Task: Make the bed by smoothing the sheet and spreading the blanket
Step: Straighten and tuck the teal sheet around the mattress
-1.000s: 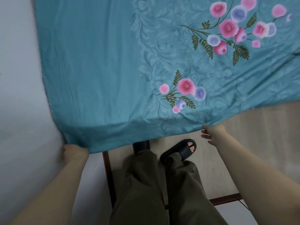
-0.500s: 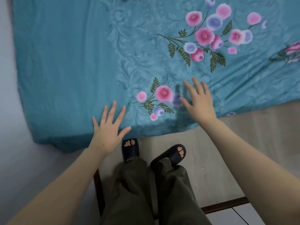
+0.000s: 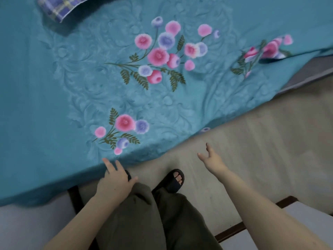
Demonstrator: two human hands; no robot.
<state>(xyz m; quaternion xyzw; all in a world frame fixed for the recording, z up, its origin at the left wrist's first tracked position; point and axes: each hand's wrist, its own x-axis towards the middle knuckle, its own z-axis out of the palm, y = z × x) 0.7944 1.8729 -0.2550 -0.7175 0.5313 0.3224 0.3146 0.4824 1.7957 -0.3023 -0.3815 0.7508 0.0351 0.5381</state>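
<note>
A teal sheet (image 3: 54,105) printed with pink and purple flowers lies spread over the bed and fills the upper view; its near edge hangs over the bedside. A blue plaid blanket (image 3: 59,8) lies at the top left corner of the view, mostly cut off. My left hand (image 3: 115,179) is open with fingers spread, its fingertips at the sheet's near edge. My right hand (image 3: 210,159) is open and holds nothing, hovering above the floor just off the sheet's edge.
Pale wood floor (image 3: 252,141) runs to the right of the bed. My legs in olive trousers and black sandals (image 3: 171,179) stand against the bedside. A dark frame bar (image 3: 232,231) crosses the lower right, and a grey mattress edge (image 3: 310,73) shows at the far right.
Both hands let go of the sheet's edge, pressed flat on the sheet, then drew back toward me off its edge. The view shifted and the plaid blanket came into sight.
</note>
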